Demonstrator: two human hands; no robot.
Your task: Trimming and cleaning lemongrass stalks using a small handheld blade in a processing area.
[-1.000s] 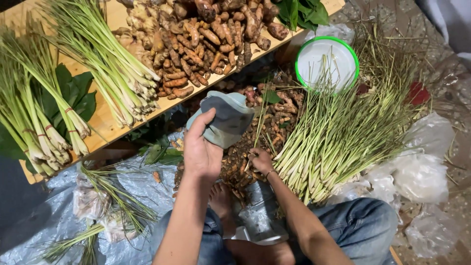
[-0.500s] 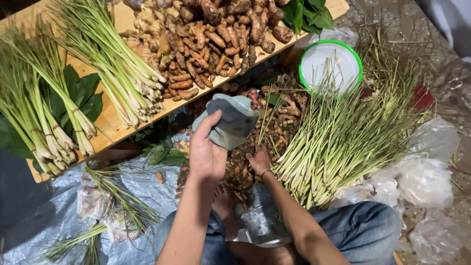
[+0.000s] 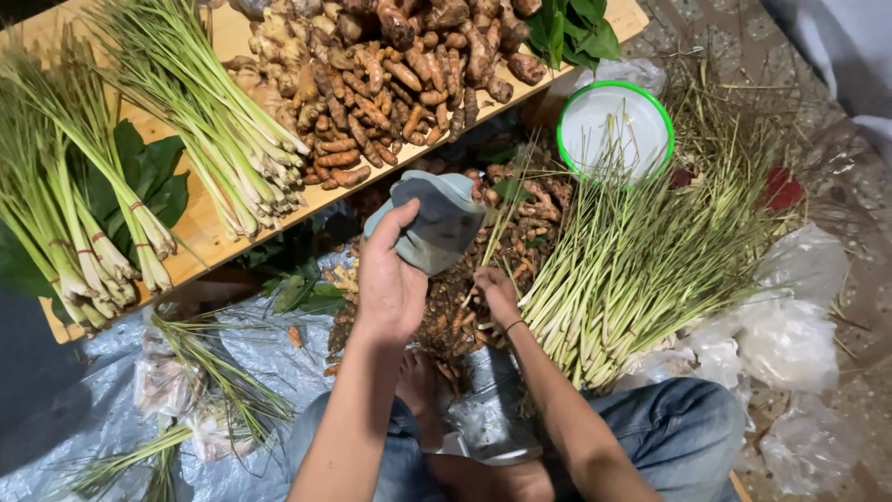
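Note:
My left hand (image 3: pixel 388 279) grips a crumpled grey-blue cloth (image 3: pixel 439 223) and holds it up over a heap of brown roots (image 3: pixel 483 279) on the ground. My right hand (image 3: pixel 497 293) reaches down into that heap, fingers curled among the roots; whether it grips one is unclear. To the right of it lies a loose pile of lemongrass stalks (image 3: pixel 641 270), its cut ends toward me.
A wooden board (image 3: pixel 209 223) carries tied lemongrass bundles (image 3: pixel 214 130) and turmeric and ginger roots (image 3: pixel 390 74). A green-rimmed white bowl (image 3: pixel 615 130) sits behind the pile. Grey plastic sheeting (image 3: pixel 111 437), clear bags (image 3: pixel 790 325) and my denim knees (image 3: pixel 678 437) lie near.
The left hand with the cloth has shifted slightly; the right hand stays in the root heap. The view has drifted a little.

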